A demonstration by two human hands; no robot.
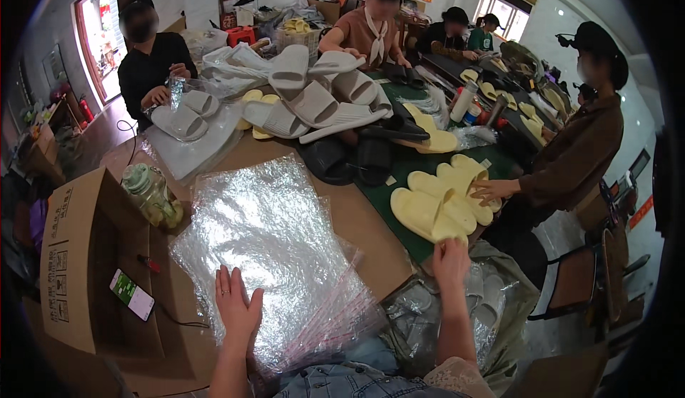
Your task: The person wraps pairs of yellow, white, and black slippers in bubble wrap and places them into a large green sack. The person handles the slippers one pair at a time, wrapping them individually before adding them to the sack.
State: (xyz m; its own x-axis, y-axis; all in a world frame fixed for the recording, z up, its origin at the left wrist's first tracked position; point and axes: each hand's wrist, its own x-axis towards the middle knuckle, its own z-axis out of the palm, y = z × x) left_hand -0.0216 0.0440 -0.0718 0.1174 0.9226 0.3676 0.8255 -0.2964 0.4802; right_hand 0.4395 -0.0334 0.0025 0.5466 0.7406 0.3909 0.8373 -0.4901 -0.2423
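Observation:
My left hand (237, 302) lies flat, fingers stretched out, on a stack of shiny clear plastic bags (264, 216) with pink-edged strips at its near right. At the table's right edge, my right hand (451, 261) is closed on the near end of a pale yellow slipper (421, 209). More yellow slippers (467, 173) sit close beside it on the green surface, and a co-worker's hand (494, 191) touches these. Beyond the bags rises a heap of grey slippers (314, 102), with black slippers (332, 161) at its near side.
On my left stand an open cardboard box (75, 255) with a phone (132, 294) in it and a lidded jar (153, 198). Bagged slippers (492, 298) fill a sack below my right. Several co-workers surround the tables. A chair (576, 280) stands at right.

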